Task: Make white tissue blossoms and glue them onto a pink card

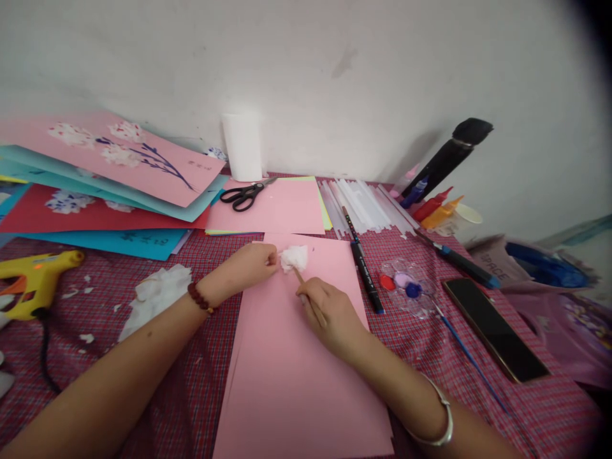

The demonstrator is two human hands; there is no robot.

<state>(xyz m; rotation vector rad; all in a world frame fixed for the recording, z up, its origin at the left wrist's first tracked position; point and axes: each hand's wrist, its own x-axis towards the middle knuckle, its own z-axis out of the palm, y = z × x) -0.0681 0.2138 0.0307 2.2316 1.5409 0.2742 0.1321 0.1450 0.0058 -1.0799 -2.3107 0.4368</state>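
A crumpled tuft of white tissue paper [294, 257] lies near the top of a long pink paper sheet [306, 382]. My right hand [335, 317] is closed around a thin wooden stick [299, 276], whose far tip meets the lower edge of the tuft. At the tuft's left side is my left hand [258, 264], fingers curled in a pinch; what lies between the fingertips is too small to make out. More white tissue [160, 293] lies left of the pink sheet, partly behind my left forearm.
Left: a yellow glue gun [38, 280] and finished flower cards [143, 159]. Behind: black scissors [246, 193] on stacked paper, a white roll [243, 146], translucent glue sticks [361, 204]. Right: a black marker [366, 277], paint palette [406, 287], blue brush [471, 357], phone [495, 328], paint bottles [433, 204].
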